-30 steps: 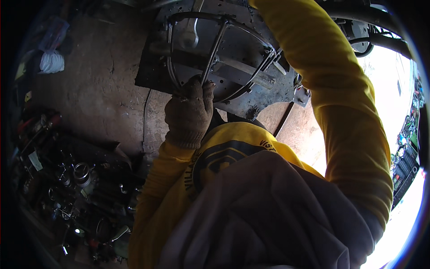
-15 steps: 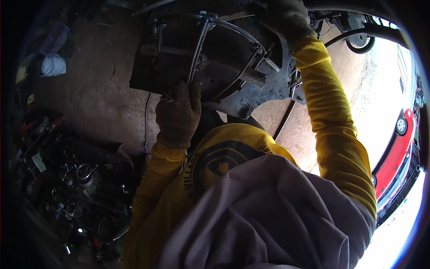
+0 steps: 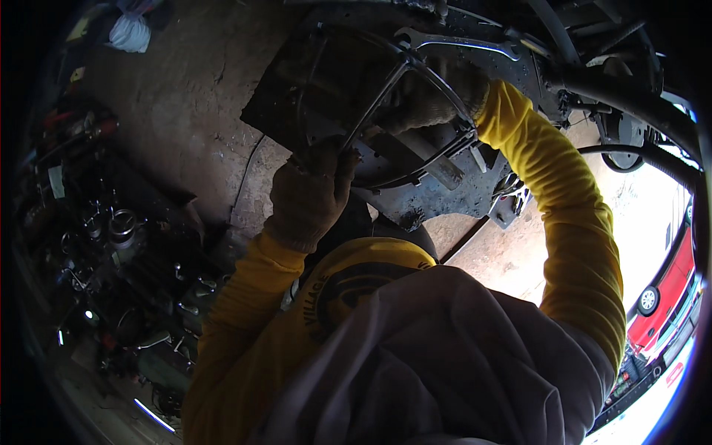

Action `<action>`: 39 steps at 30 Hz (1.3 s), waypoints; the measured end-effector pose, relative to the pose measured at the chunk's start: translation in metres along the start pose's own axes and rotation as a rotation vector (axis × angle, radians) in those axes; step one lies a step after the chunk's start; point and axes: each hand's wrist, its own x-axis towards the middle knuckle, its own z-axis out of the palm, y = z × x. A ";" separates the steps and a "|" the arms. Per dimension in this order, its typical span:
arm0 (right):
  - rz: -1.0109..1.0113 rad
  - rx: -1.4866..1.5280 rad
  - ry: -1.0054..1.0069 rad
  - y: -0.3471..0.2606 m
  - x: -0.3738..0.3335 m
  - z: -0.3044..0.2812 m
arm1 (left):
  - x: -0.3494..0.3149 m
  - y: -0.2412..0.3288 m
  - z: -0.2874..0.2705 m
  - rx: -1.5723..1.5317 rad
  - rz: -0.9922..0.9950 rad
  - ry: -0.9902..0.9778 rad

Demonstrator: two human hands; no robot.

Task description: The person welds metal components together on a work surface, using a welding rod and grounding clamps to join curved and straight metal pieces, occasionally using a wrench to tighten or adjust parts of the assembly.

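Both my hands wear brown work gloves. My left hand [image 3: 310, 194] is closed round the lower end of a dark bar of a curved metal-rod frame [image 3: 380, 96]. That frame stands over a dark, worn metal plate [image 3: 437, 194]. My right hand [image 3: 430, 100] reaches in behind the frame's bars, above a short metal tube [image 3: 439, 167]. Its fingers look curled near the middle bar, but shadow hides what they hold. A double-ended open wrench [image 3: 461, 41] lies across the top of the frame, beyond my right hand.
Dark pipes and hoses [image 3: 623, 96] cross at the upper right. Metal parts and tools [image 3: 122, 226] crowd the left side. A white bundle [image 3: 130, 33] is on the brown floor [image 3: 185, 111] at the upper left. A red car [image 3: 664, 293] stands outside at the right.
My right hand has come down from the far top edge into the frame. The wrench now shows beyond it. My left hand keeps its hold on the bar; the whole view has shifted.
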 end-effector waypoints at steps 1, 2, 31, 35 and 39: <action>-0.180 -0.018 0.133 -0.003 -0.001 0.000 | -0.001 0.000 0.000 -0.058 0.006 0.009; -0.271 -0.055 0.193 0.000 -0.002 -0.003 | 0.001 0.001 0.001 -0.061 -0.003 0.025; -0.435 -0.140 0.092 -0.004 0.004 -0.012 | -0.005 0.009 0.003 0.090 -0.041 0.097; -0.358 -0.005 0.081 0.011 0.004 0.000 | -0.005 0.011 0.004 0.026 -0.086 0.083; -0.439 0.002 0.177 0.006 0.006 -0.003 | -0.008 0.012 0.005 0.085 -0.099 0.065</action>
